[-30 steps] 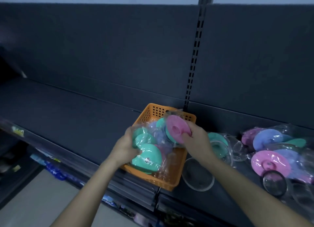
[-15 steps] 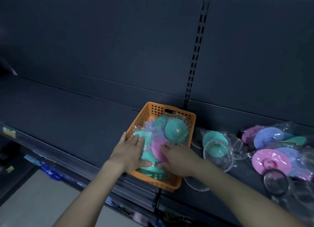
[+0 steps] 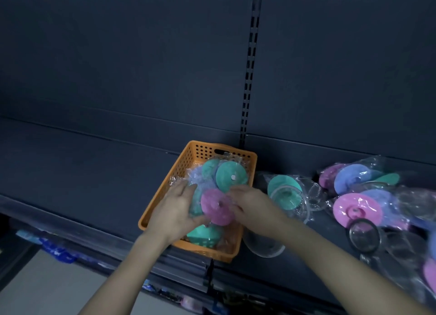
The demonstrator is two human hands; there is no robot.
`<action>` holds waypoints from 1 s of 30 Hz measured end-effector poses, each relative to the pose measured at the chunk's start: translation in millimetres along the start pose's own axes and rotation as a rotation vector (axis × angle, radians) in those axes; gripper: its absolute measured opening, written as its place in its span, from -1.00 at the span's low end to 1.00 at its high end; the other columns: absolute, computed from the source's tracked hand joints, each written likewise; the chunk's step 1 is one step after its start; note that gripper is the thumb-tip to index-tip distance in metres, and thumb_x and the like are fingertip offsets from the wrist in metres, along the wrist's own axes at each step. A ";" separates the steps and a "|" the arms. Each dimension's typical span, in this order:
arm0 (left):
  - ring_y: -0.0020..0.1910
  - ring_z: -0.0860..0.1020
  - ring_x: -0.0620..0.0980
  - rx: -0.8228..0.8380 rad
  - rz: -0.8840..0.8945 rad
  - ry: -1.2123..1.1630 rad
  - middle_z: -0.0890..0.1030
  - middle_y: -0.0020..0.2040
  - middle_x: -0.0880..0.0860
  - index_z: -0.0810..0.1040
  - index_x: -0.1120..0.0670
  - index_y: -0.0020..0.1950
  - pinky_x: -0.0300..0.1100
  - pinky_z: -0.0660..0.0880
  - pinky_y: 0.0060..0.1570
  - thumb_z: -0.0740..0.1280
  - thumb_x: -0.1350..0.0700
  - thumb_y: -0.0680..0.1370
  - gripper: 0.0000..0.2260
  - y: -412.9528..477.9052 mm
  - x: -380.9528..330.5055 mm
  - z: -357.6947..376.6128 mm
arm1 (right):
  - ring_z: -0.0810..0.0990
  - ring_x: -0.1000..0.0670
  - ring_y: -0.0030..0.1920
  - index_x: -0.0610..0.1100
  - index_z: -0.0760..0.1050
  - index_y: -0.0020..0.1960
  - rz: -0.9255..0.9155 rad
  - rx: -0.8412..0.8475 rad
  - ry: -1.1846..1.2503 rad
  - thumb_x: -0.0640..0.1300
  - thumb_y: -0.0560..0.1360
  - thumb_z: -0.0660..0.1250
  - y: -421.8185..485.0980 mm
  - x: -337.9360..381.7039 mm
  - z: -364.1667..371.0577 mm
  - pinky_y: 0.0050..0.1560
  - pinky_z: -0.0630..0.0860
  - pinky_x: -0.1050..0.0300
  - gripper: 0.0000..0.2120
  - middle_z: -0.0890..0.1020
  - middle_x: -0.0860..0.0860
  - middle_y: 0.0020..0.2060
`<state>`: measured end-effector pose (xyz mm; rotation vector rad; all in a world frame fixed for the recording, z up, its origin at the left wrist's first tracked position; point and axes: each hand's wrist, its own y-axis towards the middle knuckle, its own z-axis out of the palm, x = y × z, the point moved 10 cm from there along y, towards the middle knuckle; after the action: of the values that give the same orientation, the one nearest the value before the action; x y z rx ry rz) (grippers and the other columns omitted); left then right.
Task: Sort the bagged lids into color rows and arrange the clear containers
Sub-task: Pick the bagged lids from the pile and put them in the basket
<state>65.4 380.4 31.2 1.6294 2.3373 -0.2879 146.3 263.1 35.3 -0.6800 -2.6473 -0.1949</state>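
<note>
- Orange basket (image 3: 162, 196) sits at the shelf (image 3: 70, 163) edge with the bagged lids (image 3: 203, 179) inside; left hand (image 3: 174, 211) rests on them, fingers relaxed.
- Right hand (image 3: 253, 207) pinches the pink lid (image 3: 215, 208) with curled fingers, above the basket.
- Three teal lids (image 3: 231, 176) surround it.
- One clear container (image 3: 262, 245) touches the basket's right side; a pile (image 3: 354, 206) lies beyond.
</note>
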 end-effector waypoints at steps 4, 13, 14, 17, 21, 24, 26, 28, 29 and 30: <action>0.43 0.29 -0.04 -0.122 0.049 -0.155 0.28 0.49 -0.02 0.31 0.03 0.47 -0.18 0.26 0.34 0.43 -0.14 0.42 -0.33 3.3 -39.7 -13.4 | 0.54 -0.03 0.03 -0.17 0.54 0.05 0.030 -0.164 0.049 -0.18 0.50 0.23 -28.8 -29.3 -30.7 0.07 0.49 0.09 -0.82 0.59 -0.04 0.02; 0.26 0.34 -0.22 -0.016 0.256 -0.318 0.42 0.36 -0.07 0.37 0.01 0.41 -0.44 0.21 0.15 0.40 -0.02 0.49 -0.48 24.2 -159.6 10.1 | 0.57 -0.14 -0.03 -0.23 0.57 -0.03 0.290 -0.245 0.037 -0.24 0.46 0.24 -114.7 -120.8 -80.3 -0.06 0.45 0.10 -0.84 0.63 -0.12 -0.07; 0.24 0.36 -0.22 -0.007 0.280 -0.313 0.45 0.34 -0.05 0.39 0.02 0.40 -0.46 0.19 0.12 0.40 0.00 0.49 -0.50 26.9 -172.2 14.6 | 0.57 -0.15 -0.09 -0.23 0.55 -0.10 0.316 -0.238 0.029 -0.23 0.46 0.23 -123.1 -130.3 -85.9 -0.11 0.45 0.08 -0.87 0.62 -0.11 -0.14; 0.30 0.41 -0.08 0.030 0.317 -0.292 0.48 0.34 0.00 0.42 0.08 0.38 -0.47 0.17 0.16 0.42 0.04 0.48 -0.51 35.7 -203.0 33.0 | 0.53 -0.11 -0.18 -0.12 0.45 -0.25 0.385 -0.283 0.028 -0.18 0.46 0.16 -151.3 -157.3 -107.6 -0.14 0.47 0.00 -0.85 0.60 -0.07 -0.21; 0.29 0.42 -0.09 0.056 0.337 -0.323 0.48 0.33 -0.03 0.41 0.05 0.39 -0.41 0.23 0.18 0.42 0.02 0.47 -0.50 45.1 -237.5 55.5 | 0.54 -0.15 0.10 -0.15 0.58 0.08 0.480 -0.288 -0.072 -0.22 0.46 0.24 -180.5 -192.4 -128.9 0.12 0.49 -0.01 -0.76 0.60 -0.09 0.11; 0.24 0.45 -0.11 0.086 0.384 -0.340 0.53 0.27 -0.02 0.45 0.07 0.35 -0.42 0.26 0.12 0.41 0.04 0.48 -0.55 52.2 -271.3 72.1 | 0.47 -0.18 0.24 -0.15 0.54 0.18 0.432 -0.283 -0.175 -0.19 0.39 0.27 -187.8 -211.8 -138.6 0.28 0.40 0.02 -0.63 0.54 -0.08 0.22; 0.10 0.52 -0.06 0.125 0.406 -0.386 0.60 0.13 0.01 0.53 0.09 0.20 -0.28 0.40 0.10 0.40 0.06 0.48 -0.68 57.0 -294.7 85.0 | 0.37 -0.19 0.33 -0.14 0.47 0.25 0.482 -0.231 -0.245 -0.19 0.40 0.30 -194.7 -227.8 -139.0 0.36 0.27 0.02 -0.59 0.47 -0.11 0.28; 0.02 0.54 0.01 0.142 0.405 -0.405 0.61 0.03 0.04 0.53 0.13 0.12 -0.08 0.47 0.05 0.40 0.07 0.47 -0.73 62.4 -312.2 95.7 | 0.25 -0.17 0.42 -0.13 0.39 0.33 0.535 -0.195 -0.284 -0.19 0.45 0.29 -201.8 -239.5 -136.4 0.42 0.11 0.06 -0.56 0.39 -0.10 0.37; 0.07 0.53 0.03 0.155 0.386 -0.402 0.58 0.08 0.06 0.50 0.14 0.18 -0.09 0.46 0.06 0.40 0.07 0.47 -0.68 65.7 -318.8 101.7 | 0.24 -0.17 0.43 -0.14 0.37 0.35 0.529 -0.206 -0.291 -0.21 0.45 0.29 -204.7 -243.1 -135.2 0.43 0.09 0.07 -0.54 0.38 -0.10 0.38; 0.11 0.51 0.05 0.158 0.371 -0.400 0.56 0.12 0.06 0.46 0.14 0.25 -0.14 0.43 0.05 0.40 0.05 0.47 -0.61 68.6 -324.3 106.1 | 0.25 -0.18 0.43 -0.14 0.37 0.35 0.514 -0.220 -0.297 -0.24 0.44 0.31 -207.0 -245.9 -133.7 0.44 0.10 0.06 -0.51 0.39 -0.10 0.38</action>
<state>247.5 84.0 39.9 1.8360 1.7216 -0.6597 288.5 -54.3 48.7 -1.5362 -2.6306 -0.2538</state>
